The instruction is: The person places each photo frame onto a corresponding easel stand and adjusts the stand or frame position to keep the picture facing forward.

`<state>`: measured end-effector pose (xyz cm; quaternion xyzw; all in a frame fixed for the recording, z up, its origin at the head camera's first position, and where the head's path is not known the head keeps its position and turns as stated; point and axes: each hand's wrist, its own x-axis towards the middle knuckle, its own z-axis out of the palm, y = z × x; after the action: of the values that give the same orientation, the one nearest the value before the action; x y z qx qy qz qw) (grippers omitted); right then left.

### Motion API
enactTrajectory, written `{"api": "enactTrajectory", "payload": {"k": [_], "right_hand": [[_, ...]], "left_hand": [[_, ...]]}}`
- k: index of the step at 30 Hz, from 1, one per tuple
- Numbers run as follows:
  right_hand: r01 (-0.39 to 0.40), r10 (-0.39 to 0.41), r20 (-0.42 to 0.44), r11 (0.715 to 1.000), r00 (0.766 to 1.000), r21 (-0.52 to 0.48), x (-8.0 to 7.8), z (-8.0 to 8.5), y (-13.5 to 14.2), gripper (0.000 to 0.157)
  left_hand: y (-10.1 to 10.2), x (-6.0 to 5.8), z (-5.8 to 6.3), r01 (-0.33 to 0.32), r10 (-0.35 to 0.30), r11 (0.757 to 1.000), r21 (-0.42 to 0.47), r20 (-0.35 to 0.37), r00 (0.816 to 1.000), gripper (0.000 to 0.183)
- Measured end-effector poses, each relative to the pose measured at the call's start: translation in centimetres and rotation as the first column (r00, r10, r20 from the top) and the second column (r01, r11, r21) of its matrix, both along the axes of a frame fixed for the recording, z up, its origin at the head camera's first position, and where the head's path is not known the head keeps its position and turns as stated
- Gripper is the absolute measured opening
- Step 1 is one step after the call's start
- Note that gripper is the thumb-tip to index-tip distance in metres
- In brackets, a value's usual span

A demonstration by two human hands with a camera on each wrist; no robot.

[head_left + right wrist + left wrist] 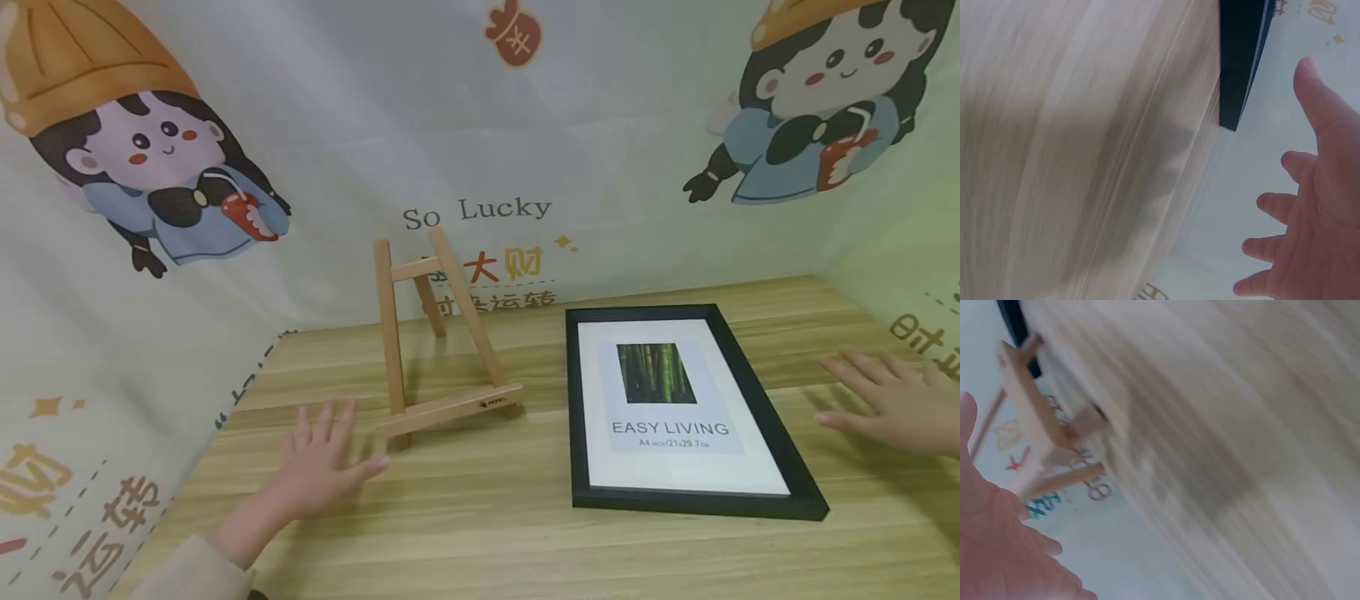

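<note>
A small wooden tabletop easel [450, 410] stands upright toward the back left of the table. To its front left, my left hand [318, 471] hovers with fingers spread, holding nothing; the left wrist view shows its palm beside the easel's ledge [1035, 406]. Right of the easel, a black picture frame [772, 417] lies flat, its insert [667, 396] showing bamboo and the words EASY LIVING. My right hand [896, 404] is off the frame's right side, fingers spread and nothing in it. In the right wrist view that hand [1316, 212] is apart from the frame's dark edge [1241, 62].
A wood-grain table [465, 533] carries both things. Pale printed cloth [337, 100] with cartoon figures and lettering hangs behind it and along both sides, close behind the easel's back leg.
</note>
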<state>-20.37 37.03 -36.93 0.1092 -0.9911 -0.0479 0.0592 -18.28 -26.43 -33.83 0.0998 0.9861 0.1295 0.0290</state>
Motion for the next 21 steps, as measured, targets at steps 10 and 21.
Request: {"api": "enactTrajectory", "payload": {"k": [10, 21], "right_hand": [[-0.074, 0.078, 0.022, 0.988, 0.997, -0.138, 0.3, 0.4, -1.2, 0.077], [-0.077, 0.115, 0.105, 0.946, 0.988, -0.315, 0.5, -0.3, -3.4, 0.07]], "left_hand": [[4.2, 0.6, 2.3, 0.065, -0.071, 0.983, 0.171, 0.031, 0.997, 0.088], [9.1, 0.7, 3.1, -0.1, -0.083, 0.851, 0.516, 0.32, 0.944, 0.085]]}}
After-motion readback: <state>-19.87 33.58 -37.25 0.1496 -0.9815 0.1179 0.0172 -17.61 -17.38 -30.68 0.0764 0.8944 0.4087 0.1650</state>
